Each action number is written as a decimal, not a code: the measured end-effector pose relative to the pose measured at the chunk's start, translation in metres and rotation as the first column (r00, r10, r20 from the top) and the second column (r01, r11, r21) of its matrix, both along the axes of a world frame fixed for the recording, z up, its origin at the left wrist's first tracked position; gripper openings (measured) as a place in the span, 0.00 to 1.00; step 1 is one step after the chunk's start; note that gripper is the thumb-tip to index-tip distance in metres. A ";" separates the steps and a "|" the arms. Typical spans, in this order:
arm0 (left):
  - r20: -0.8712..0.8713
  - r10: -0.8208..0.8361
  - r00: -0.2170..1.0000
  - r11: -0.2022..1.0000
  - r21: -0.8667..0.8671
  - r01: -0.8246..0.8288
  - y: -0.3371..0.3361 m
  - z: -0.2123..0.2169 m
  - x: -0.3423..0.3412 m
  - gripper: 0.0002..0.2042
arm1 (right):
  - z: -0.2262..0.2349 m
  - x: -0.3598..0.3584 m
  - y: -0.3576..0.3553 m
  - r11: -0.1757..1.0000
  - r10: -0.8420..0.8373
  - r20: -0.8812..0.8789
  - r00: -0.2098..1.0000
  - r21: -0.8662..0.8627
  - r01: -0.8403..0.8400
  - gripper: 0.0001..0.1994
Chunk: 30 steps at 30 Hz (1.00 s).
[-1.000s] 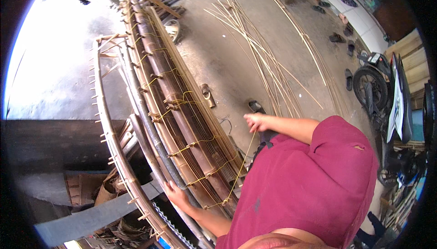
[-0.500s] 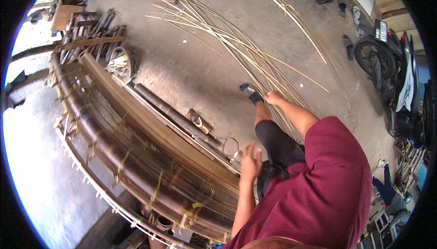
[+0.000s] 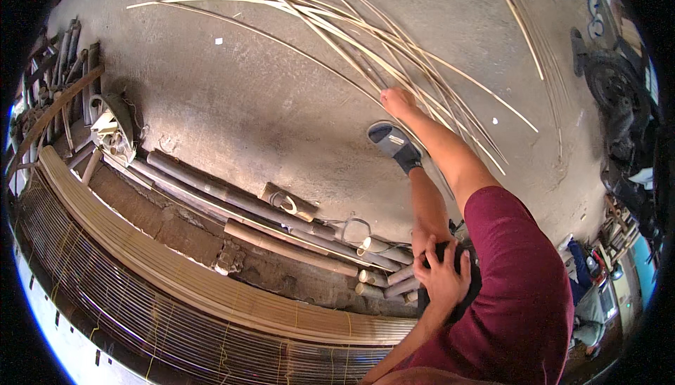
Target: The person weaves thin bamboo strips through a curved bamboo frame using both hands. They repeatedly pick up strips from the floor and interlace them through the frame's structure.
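Note:
Long thin bamboo strips [image 3: 337, 26] lie in a loose, crossing bundle on the concrete floor. My right hand [image 3: 398, 101] is stretched down to the near side of the bundle. Its fingers are closed around what looks like a strip; the fingertips are partly hidden. Spread fingers of my left hand [image 3: 443, 277] rest on my bent knee, with nothing in them. My sandalled foot [image 3: 395, 144] stands just below the right hand, beside the strips.
A rack of thin slats [image 3: 211, 308] tied with yellow cord runs along the near left. Bamboo poles [image 3: 239, 199] lie beside it, near a basket [image 3: 116, 128] of offcuts. More strips [image 3: 517, 16] lie at the far right, with a motorbike [image 3: 619, 97] beyond.
My body has leaned lower toward the floor. My left hand has moved from beside the rack onto my knee. My right hand stays by the strips; the view has shifted.

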<state>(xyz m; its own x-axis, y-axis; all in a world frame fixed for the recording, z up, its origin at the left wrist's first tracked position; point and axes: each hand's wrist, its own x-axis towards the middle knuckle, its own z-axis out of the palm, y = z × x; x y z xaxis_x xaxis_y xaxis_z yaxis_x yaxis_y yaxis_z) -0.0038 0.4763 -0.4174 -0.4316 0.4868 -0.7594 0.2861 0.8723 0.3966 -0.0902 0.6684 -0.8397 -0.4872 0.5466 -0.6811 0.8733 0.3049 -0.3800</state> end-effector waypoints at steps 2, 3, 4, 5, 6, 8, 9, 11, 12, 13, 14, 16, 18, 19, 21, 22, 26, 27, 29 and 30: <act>0.019 -0.034 0.999 0.999 -0.019 0.034 0.001 0.000 -0.005 0.14 | -0.024 -0.015 -0.007 0.986 0.161 0.043 0.986 0.034 -0.162 0.12; 0.015 -0.020 1.000 1.000 -0.001 0.020 -0.007 -0.007 -0.001 0.16 | -0.034 -0.025 -0.007 0.985 0.171 0.064 0.983 0.011 -0.172 0.12; 0.016 -0.008 1.000 1.000 -0.016 0.009 -0.003 -0.010 -0.004 0.16 | -0.038 -0.039 -0.009 0.982 0.187 0.080 0.979 -0.013 -0.187 0.13; 0.019 -0.003 1.000 0.999 -0.035 0.004 0.000 -0.012 -0.008 0.16 | -0.041 -0.054 -0.012 0.979 0.203 0.096 0.974 -0.035 -0.200 0.14; 0.023 -0.005 1.000 0.999 -0.042 0.006 0.001 -0.014 -0.010 0.16 | -0.049 -0.061 -0.015 0.978 0.208 0.105 0.973 -0.004 -0.209 0.14; 0.034 -0.010 0.999 0.999 -0.049 0.012 0.003 -0.017 -0.015 0.17 | -0.066 -0.064 -0.018 0.971 0.220 0.133 0.966 0.066 -0.230 0.15; 0.033 -0.010 0.999 0.999 -0.052 0.011 0.003 -0.018 -0.017 0.17 | -0.067 -0.064 -0.019 0.966 0.201 0.068 0.977 0.151 -0.209 0.15; 0.031 -0.002 1.000 0.997 -0.075 0.004 0.002 -0.013 -0.019 0.17 | -0.045 -0.065 -0.035 0.937 0.195 -0.069 0.978 0.308 -0.165 0.15; 0.024 0.016 1.000 0.996 -0.092 -0.014 0.004 -0.010 -0.021 0.17 | -0.019 -0.072 -0.044 0.943 0.164 -0.136 0.977 0.313 -0.115 0.12; 0.025 0.024 0.999 0.994 -0.105 -0.021 0.003 -0.005 -0.020 0.17 | 0.009 -0.075 -0.050 0.945 0.130 -0.200 0.971 0.322 -0.060 0.10; 0.031 0.028 0.999 0.993 -0.118 -0.024 0.003 0.000 -0.021 0.18 | 0.033 -0.075 -0.054 0.953 0.090 -0.278 0.956 0.304 -0.002 0.09; 0.076 0.021 0.997 0.988 -0.154 -0.009 0.001 0.013 -0.025 0.18 | 0.072 -0.067 -0.068 0.972 -0.012 -0.416 0.909 0.207 0.108 0.09; 0.172 0.035 0.984 0.970 -0.242 0.008 0.005 0.030 -0.034 0.20 | 0.131 -0.070 -0.074 0.981 -0.141 -0.501 0.854 0.044 0.188 0.12; 0.193 0.091 0.977 0.985 -0.164 -0.060 -0.006 0.030 -0.030 0.20 | 0.168 -0.074 -0.072 0.971 -0.221 -0.518 0.826 -0.036 0.237 0.12; 0.249 0.180 0.952 0.983 -0.006 -0.184 -0.046 0.023 -0.006 0.20 | 0.241 -0.085 -0.061 0.951 -0.254 -0.601 0.758 -0.011 0.310 0.14; 0.240 0.240 0.941 0.945 0.165 -0.283 -0.058 0.027 -0.006 0.21 | 0.289 -0.095 -0.050 0.949 -0.216 -0.633 0.743 0.042 0.311 0.15; 0.232 0.479 0.847 0.845 0.139 -0.516 -0.094 0.069 -0.028 0.21 | 0.443 -0.139 0.000 0.929 -0.105 -0.812 0.574 0.126 0.348 0.13; 0.140 0.485 0.863 0.855 0.135 -0.502 -0.107 0.075 -0.035 0.19 | 0.492 -0.157 0.012 0.939 -0.067 -0.827 0.558 0.137 0.316 0.12; 0.104 0.563 0.820 0.764 0.312 -0.565 -0.125 0.089 -0.069 0.20 | 0.564 -0.206 0.030 0.887 0.141 -0.918 0.372 0.284 0.365 0.11; 0.020 0.585 0.811 0.751 0.363 -0.551 -0.123 0.120 -0.092 0.21 | 0.609 -0.234 0.032 0.865 0.220 -0.930 0.294 0.325 0.381 0.11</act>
<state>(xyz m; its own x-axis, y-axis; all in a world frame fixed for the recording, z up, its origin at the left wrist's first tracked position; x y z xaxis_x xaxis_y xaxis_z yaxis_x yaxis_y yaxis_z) -0.0958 0.3532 -0.2973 -0.7681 0.3450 -0.5395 -0.1705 0.7019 0.6916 -0.3243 0.7003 -0.2307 -0.5319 0.6727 0.5144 0.0401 0.6268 -0.7781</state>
